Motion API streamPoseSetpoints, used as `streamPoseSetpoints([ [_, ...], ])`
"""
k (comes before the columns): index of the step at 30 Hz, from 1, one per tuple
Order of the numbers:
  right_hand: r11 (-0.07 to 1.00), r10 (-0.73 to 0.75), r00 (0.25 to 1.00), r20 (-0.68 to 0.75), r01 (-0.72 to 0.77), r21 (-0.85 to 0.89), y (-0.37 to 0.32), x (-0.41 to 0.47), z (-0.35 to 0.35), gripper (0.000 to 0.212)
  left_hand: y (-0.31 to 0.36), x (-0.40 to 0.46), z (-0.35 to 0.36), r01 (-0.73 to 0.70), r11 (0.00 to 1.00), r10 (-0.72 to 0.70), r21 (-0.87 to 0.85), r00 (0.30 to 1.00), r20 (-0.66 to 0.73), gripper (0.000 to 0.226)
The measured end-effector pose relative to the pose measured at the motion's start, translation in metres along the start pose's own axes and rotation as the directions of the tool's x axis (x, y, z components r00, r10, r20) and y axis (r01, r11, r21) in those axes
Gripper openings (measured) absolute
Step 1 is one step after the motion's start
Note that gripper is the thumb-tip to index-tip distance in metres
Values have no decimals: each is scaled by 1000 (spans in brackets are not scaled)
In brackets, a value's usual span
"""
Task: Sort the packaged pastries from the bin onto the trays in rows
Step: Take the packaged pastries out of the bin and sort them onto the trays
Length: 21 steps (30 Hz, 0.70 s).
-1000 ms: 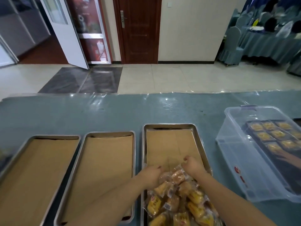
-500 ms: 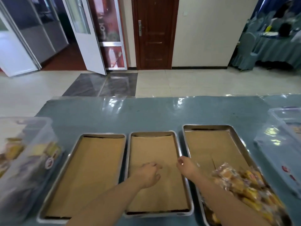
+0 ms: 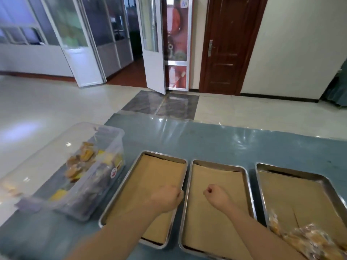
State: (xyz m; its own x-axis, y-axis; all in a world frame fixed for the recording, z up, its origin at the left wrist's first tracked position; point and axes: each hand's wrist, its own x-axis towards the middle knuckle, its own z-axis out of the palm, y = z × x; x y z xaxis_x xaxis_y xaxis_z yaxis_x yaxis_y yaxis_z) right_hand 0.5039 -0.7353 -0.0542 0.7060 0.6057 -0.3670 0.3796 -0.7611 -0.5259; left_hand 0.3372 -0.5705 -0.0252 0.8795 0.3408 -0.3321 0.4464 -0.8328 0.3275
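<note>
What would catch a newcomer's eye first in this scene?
Three paper-lined metal trays sit side by side on the blue table, with both hands curled empty above them. A clear bin of packaged pastries stands at left, and a heap of pastries fills the right tray's near corner.

The bench point(image 3: 216, 145) is dull blue-green under a glossy clear film. Three silver metal trays point(image 3: 185, 163) are lined with plain tan paper point(image 3: 155, 177). The packaged pastries point(image 3: 309, 241) — golden yellow in clear wrap — fill the right tray's near corner; the clear plastic bin point(image 3: 105, 162) holds yellow, orange and brown packs.
</note>
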Motion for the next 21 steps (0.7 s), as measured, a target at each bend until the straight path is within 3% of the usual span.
streamPoseSetpoints([
  [10,979,-187,980,-66,192,75,-190,26,52,37,-149,-35,-82,147,984,-122,103,970,-211,45],
  [14,968,-232,961,-150,244,62,-280,45,86,35,-225,-41,-121,66,993,-39,97,966,-257,42],
  [17,970,-214,957,-197,232,74,-355,64,120,40,-305,-51,-150,-36,994,66,99,945,-319,25],
  [21,978,-187,961,-204,202,54,-443,81,171,39,-417,-70,-185,35,988,15,152,948,-318,31],
])
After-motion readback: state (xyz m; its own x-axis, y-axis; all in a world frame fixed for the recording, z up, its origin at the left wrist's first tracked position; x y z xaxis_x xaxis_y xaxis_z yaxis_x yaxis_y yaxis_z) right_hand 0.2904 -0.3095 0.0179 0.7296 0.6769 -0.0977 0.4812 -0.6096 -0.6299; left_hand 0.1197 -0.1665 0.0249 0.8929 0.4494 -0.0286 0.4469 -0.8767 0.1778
